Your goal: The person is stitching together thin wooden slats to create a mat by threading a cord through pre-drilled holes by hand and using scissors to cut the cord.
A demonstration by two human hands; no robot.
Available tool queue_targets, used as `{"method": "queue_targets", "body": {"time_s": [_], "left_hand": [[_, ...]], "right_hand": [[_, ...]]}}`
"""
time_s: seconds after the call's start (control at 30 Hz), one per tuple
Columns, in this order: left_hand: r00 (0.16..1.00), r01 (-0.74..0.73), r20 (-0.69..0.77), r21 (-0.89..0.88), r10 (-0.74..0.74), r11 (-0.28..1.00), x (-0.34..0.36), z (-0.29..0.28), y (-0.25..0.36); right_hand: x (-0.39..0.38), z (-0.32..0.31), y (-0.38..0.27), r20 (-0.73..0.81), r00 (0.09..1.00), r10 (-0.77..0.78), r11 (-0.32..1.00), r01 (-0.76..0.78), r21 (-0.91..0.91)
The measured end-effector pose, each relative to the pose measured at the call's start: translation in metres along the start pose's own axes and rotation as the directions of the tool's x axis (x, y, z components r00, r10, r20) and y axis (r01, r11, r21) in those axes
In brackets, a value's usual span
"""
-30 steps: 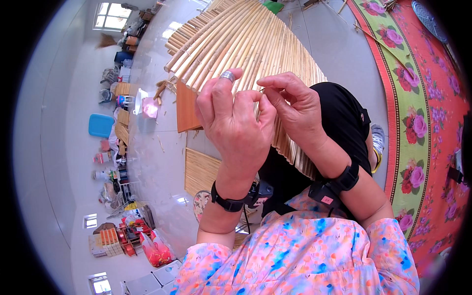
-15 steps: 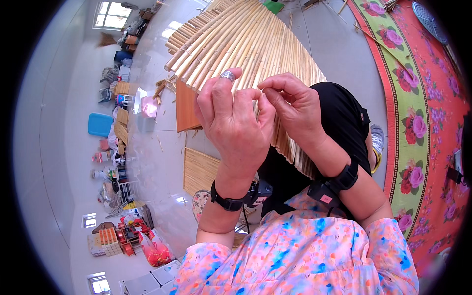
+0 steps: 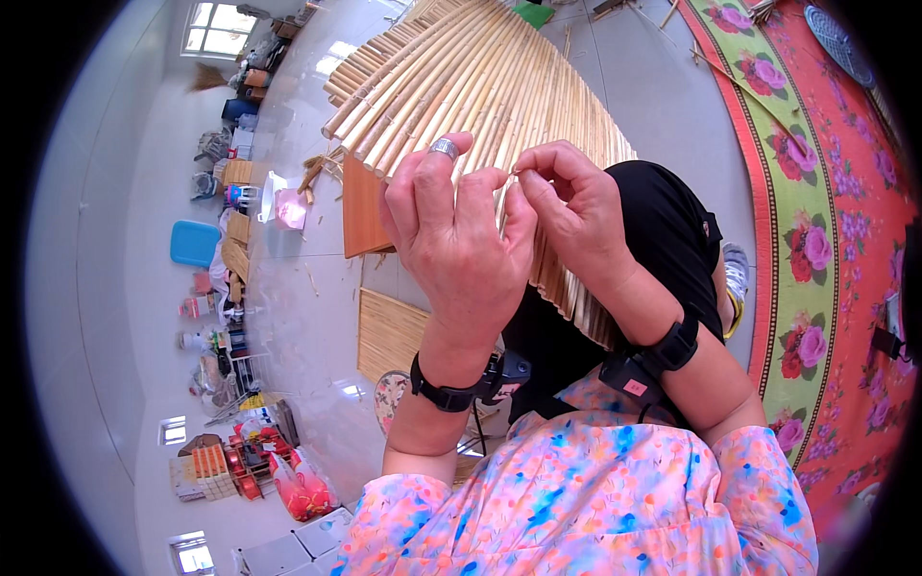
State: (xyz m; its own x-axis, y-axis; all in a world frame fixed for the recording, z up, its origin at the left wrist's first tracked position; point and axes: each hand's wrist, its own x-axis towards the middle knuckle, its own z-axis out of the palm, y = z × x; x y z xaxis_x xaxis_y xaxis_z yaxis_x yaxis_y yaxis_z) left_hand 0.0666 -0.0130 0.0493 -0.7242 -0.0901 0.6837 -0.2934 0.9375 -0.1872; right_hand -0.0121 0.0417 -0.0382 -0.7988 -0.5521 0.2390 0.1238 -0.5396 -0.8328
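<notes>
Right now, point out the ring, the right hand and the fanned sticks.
Ring [image 3: 444,148]: head view, its silver band.
Right hand [image 3: 582,213]: head view, middle of the hand.
Fanned sticks [image 3: 490,88]: head view, mid-fan.

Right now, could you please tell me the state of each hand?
Left hand: pinched closed; anything held is too small to tell.
Right hand: also pinched closed; whatever it holds is unclear.

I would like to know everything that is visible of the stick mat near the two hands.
The mat is made of many straw-coloured sticks, seemingly reed or cane, with darker joints and patches, set side by side. It bends and fans out, running past the top of the picture, with stick ends toward the person. The left hand and right hand partly cover its near edge, beside the black trousers. Whether fingers touch it is unclear.
</notes>
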Motion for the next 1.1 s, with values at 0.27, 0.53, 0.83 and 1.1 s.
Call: {"method": "queue_targets", "body": {"time_s": [0.27,0.53,0.83,1.1], "left_hand": [[1.0,-0.005,0.015,-0.003,0.005,1.0,-0.001,-0.004,-0.002],[1.0,-0.004,0.0,-0.018,0.004,1.0,-0.002,-0.002,-0.003],[0.999,0.003,0.051,-0.003,-0.003,1.0,-0.006,-0.008,-0.004],[0.999,0.008,0.04,-0.001,-0.008,1.0,-0.004,-0.007,-0.003]], "right_hand": [[0.001,-0.002,0.003,-0.015,0.997,0.07,0.99,-0.067,0.123],[0.003,-0.004,-0.006,0.165,0.964,0.207,0.912,-0.251,0.324],[0.011,-0.008,-0.009,0.268,0.895,0.357,0.766,-0.445,0.464],[0.015,-0.008,-0.01,0.306,0.877,0.37,0.713,-0.479,0.511]]}}
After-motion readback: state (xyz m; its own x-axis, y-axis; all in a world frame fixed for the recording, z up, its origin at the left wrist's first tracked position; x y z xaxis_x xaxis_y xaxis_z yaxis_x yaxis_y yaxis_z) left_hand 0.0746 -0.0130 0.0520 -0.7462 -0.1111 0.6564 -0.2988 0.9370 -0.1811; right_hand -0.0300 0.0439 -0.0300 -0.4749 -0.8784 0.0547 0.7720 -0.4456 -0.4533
